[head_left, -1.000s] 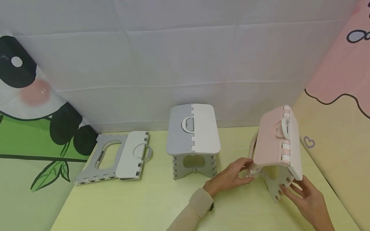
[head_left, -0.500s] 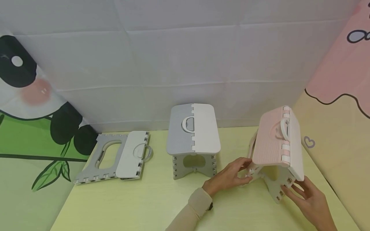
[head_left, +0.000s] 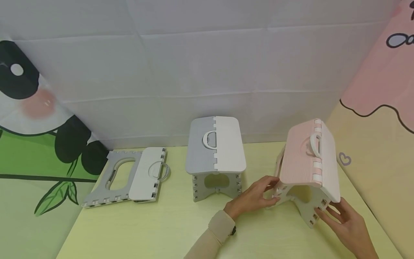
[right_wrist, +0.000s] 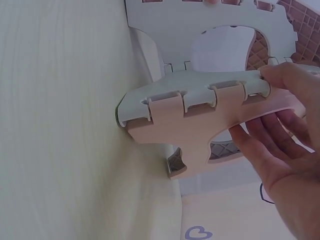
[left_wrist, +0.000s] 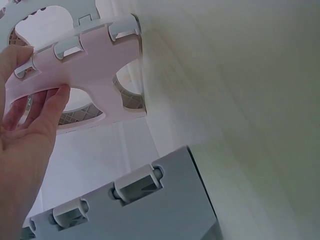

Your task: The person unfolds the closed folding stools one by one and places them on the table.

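Note:
A pink and white folding stool (head_left: 297,154) stands part unfolded at the table's right. Its two top halves slope down from the middle hinge line, and a white handle (head_left: 315,144) stands up there. My left hand (head_left: 252,198) grips the left leg panel (left_wrist: 95,65), thumb on the hinged edge and fingers through the cutout. On the opposite side my right hand (head_left: 349,226) pinches the right leg panel (right_wrist: 190,120) the same way, thumb at the hinge and fingers reaching under. The stool's far side is hidden in the head view.
A grey and white stool (head_left: 228,144) stands fully unfolded at the middle of the table (head_left: 155,233). Left of it lies another grey and white stool (head_left: 145,172), folded nearly flat. A white cloth (head_left: 194,72) hangs behind the table, with printed cloths at both sides.
My left hand has drawn the pink stool's left leg panel slightly left, and the top's halves spread a little wider. My right hand keeps its hold nearly in place.

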Demonstrator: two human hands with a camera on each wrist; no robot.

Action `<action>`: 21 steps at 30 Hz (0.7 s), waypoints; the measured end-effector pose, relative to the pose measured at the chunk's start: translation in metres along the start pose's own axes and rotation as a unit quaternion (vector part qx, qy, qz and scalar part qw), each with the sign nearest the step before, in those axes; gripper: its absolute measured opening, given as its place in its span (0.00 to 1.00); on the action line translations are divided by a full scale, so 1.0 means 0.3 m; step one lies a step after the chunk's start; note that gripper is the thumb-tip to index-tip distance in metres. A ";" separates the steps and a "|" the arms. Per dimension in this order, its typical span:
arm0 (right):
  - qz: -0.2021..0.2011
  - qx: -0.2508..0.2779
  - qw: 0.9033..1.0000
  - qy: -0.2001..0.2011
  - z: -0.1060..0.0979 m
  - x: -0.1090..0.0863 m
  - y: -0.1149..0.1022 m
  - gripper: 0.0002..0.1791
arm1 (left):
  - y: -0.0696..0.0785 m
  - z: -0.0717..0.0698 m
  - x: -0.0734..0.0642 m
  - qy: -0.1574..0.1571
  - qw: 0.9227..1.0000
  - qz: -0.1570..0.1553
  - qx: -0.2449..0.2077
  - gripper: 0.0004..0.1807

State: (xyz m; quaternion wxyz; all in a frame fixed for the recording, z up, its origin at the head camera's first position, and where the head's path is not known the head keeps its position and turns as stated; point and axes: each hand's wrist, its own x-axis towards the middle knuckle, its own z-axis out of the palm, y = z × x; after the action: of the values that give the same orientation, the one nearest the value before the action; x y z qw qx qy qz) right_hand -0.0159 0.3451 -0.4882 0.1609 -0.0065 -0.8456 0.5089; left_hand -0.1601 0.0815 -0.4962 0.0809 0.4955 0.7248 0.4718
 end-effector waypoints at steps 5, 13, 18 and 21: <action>-0.010 0.002 1.000 0.002 -0.001 0.003 0.003 0.41 | -0.001 -0.003 -0.003 -0.002 1.000 -0.004 -0.014 0.30; -0.003 0.041 0.999 -0.004 -0.008 -0.004 0.008 0.40 | -0.004 -0.008 -0.007 -0.007 1.000 -0.006 0.002 0.29; -0.003 0.053 0.999 -0.009 -0.012 -0.005 0.005 0.40 | -0.005 -0.013 -0.010 -0.006 1.000 -0.004 -0.011 0.29; 0.001 0.061 0.998 -0.012 -0.015 -0.007 0.004 0.40 | -0.003 -0.016 -0.011 -0.008 1.000 -0.007 -0.018 0.29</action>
State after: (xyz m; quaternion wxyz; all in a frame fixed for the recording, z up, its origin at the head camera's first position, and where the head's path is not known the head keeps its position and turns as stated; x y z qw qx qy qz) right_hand -0.0130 0.3491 -0.4878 0.1507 0.0088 -0.8149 0.5596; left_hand -0.1617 0.0759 -0.4954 0.0987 0.4924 0.7194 0.4799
